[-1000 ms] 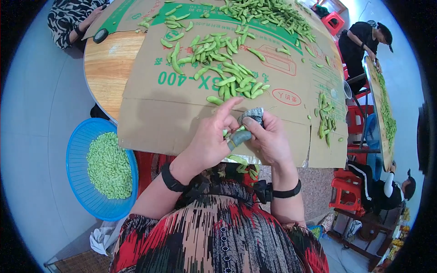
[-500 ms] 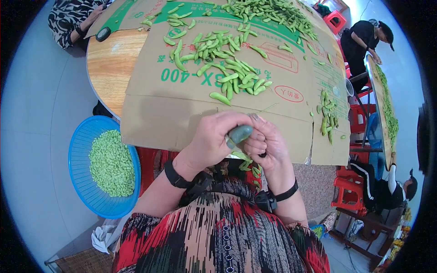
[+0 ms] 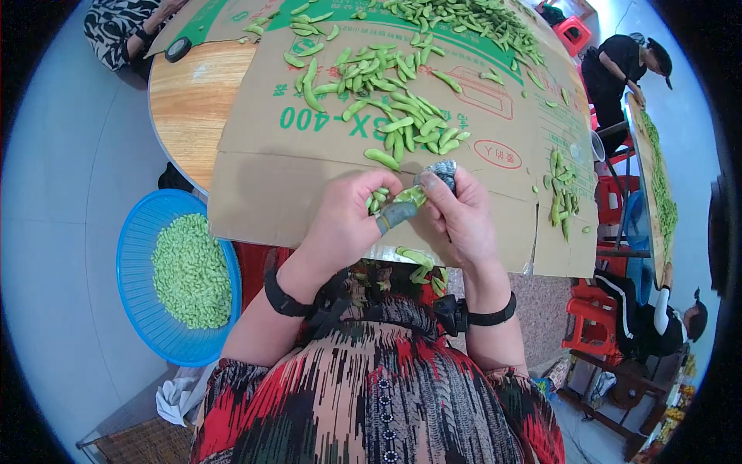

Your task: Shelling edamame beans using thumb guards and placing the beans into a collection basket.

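Over the cardboard's near edge, my left hand [image 3: 342, 224] is closed, with several shelled green beans [image 3: 377, 199] showing between its curled fingers. A grey-green cover sits on its thumb. Pinched between my two hands is a split-looking edamame pod [image 3: 414, 196]. My right hand [image 3: 473, 224] grips the pod's other end with thumb and fingers; one of its fingertips has a grey patterned cover. Just beyond lie loose pods [image 3: 417, 127] on the cardboard sheet [image 3: 267, 185]. Below my hands, a few pods [image 3: 417, 259] hang at the table edge near my lap.
A blue basket [image 3: 133, 290] of shelled beans stands at my left. A larger pod heap [image 3: 471, 23] lies at the far side, with a small pod group [image 3: 560, 193] at right. A black round object [image 3: 178, 49] rests on the wooden table [image 3: 189, 116]. Other people work at a table [image 3: 645, 155] on the right.
Both hands have shifted slightly away from my body and turned, with my right hand further right. The pod and the beans in my left hand now show; the covered left thumb points more sideways.
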